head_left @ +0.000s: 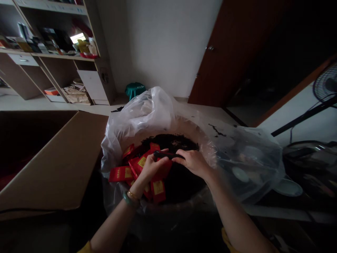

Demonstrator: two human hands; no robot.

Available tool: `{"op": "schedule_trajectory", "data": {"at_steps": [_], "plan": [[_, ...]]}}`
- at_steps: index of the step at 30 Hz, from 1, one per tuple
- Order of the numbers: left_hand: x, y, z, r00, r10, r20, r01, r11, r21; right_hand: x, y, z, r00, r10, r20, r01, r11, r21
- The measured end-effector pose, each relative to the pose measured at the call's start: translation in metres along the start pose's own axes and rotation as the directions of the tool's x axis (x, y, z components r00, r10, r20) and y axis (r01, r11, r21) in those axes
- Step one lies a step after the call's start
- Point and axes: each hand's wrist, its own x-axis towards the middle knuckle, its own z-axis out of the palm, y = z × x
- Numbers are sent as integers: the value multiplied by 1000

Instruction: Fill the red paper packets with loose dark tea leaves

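Between my two hands is a slim, dark, elongated object (167, 154) with a rounded end; its kind does not show. My left hand (153, 165) grips its left end, thumb along the near side. At the other end, my right hand (194, 162) has its fingers and thumb closed on it. Below them is a round container lined with a clear plastic bag (139, 114). Inside it, dark loose leaf-like material (181, 140) fills the far and right part. Several red packets with gold labels (119, 174) lie at the left, partly hidden by my left hand.
An open cardboard box (71, 154) stands at the left. Clear plastic sheeting (247, 158) spreads over the right side, near a fan (326, 82). Behind are a shelf unit (93, 82), a green bag (134, 90) and a brown door (223, 52).
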Motion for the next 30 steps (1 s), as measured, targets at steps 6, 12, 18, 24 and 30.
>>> {"op": "schedule_trajectory", "data": {"at_steps": [6,12,18,24,30], "plan": [[0,-7,1,1000,-6,-12,5,999,-40,-2,-9,-1,993,-117,14,113,979,170],[-3,-4,3,1000,-23,-22,23,1000,20,-1,-12,5,993,-113,-19,115,975,189],[-4,-6,2,994,-108,27,107,994,37,-1,-3,3,992,-106,-75,121,966,228],[-6,-4,5,987,-163,-1,163,985,62,-1,-5,1,994,-89,-70,96,990,99],[-5,-1,4,993,-116,-8,117,987,114,0,-9,6,988,-111,-103,113,994,12]]}}
